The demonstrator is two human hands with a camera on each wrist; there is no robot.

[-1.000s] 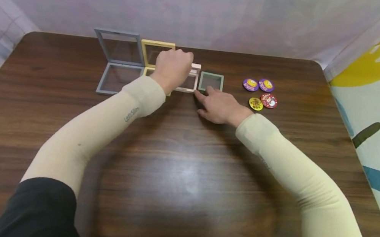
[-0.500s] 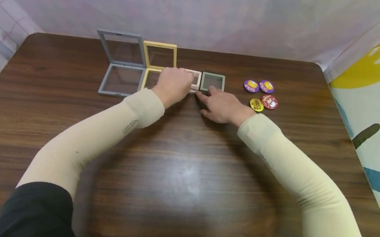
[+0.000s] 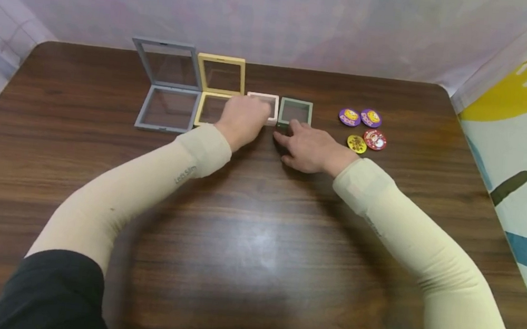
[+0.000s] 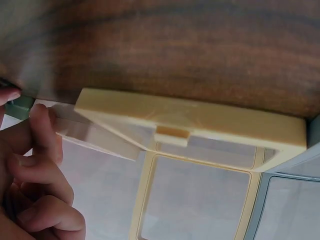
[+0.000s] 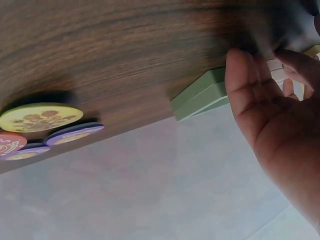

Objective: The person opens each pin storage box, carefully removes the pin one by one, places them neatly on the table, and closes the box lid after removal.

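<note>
My left hand (image 3: 244, 120) is at the small pink display frame (image 3: 266, 101), covering its near left part. In the left wrist view, its curled fingers (image 4: 47, 175) hold the pink frame's front edge. The pink frame lies flat with its lid down. Beside it on the right is a small green display frame (image 3: 295, 111), also closed. My right hand (image 3: 312, 148) rests at the green frame's near edge, its fingers relaxed and extended. Left of the pink frame, a yellow frame (image 3: 222, 59) and a larger grey-blue frame (image 3: 164, 45) stand with their lids raised.
Two purple badges (image 3: 349, 117), a yellow badge (image 3: 356, 144) and a red badge (image 3: 374, 139) lie right of the frames. The brown wooden table (image 3: 256, 238) meets a pale curtain (image 3: 305, 25) at the back.
My left hand has come down and toward me, and the pink frame's raised lid has gone down flat. The right hand has stayed nearly in place by the green frame.
</note>
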